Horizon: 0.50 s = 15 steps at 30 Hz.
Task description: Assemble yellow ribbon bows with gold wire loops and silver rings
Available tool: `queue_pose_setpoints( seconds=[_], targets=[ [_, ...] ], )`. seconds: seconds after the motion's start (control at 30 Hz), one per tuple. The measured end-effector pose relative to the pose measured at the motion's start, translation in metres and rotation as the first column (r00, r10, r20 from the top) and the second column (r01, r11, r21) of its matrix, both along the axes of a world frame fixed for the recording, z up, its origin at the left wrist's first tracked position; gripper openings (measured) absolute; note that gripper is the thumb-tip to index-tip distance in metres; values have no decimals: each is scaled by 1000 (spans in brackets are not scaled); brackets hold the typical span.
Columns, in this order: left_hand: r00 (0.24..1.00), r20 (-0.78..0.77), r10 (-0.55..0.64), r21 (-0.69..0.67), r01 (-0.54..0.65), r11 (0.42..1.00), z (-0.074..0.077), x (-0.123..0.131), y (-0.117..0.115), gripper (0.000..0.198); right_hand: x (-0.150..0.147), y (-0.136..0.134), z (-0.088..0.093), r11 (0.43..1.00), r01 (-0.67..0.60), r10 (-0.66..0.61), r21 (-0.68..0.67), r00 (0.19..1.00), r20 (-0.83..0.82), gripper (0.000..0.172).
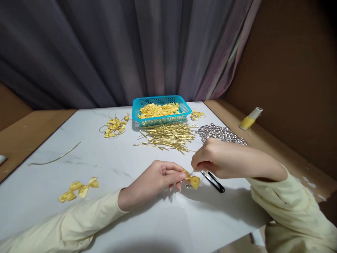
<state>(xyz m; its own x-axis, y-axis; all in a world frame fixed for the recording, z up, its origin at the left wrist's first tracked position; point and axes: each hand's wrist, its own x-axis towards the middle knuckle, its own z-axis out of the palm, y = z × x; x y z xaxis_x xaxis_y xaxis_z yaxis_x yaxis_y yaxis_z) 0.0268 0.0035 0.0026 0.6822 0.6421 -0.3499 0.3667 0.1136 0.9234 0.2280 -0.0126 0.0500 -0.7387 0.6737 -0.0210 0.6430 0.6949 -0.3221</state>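
My left hand (155,177) pinches a small yellow ribbon bow (193,181) just above the white tabletop (110,165). Facing it, my right hand (218,158) is closed in a pinch at the bow's middle, on something thin that I cannot make out. A small silver bell hangs under the bow. Black thread snips (213,181) lie on the table right beneath my right hand. Both sleeves are pale yellow.
A teal basket (160,110) of yellow ribbon pieces stands at the back. Gold twist wires (168,137) lie before it, silver bells (219,134) to the right. Finished bows (79,189) lie at front left, more (114,127) at back left. A yellow thread spool (250,119) stands right.
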Motion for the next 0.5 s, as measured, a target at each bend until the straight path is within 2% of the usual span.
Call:
queue_pose_setpoints(
  seconds=[0.33,0.5],
  targets=[
    [998,-58,-23,49,25,998,-1,1,-3,26,-5,-7,2,1000,22,-23,5,986,164,19],
    [999,-50,-20,66,23,998,-2,2,-4,25,-5,-5,1,1000,5,-7,12,985,172,19]
  ],
)
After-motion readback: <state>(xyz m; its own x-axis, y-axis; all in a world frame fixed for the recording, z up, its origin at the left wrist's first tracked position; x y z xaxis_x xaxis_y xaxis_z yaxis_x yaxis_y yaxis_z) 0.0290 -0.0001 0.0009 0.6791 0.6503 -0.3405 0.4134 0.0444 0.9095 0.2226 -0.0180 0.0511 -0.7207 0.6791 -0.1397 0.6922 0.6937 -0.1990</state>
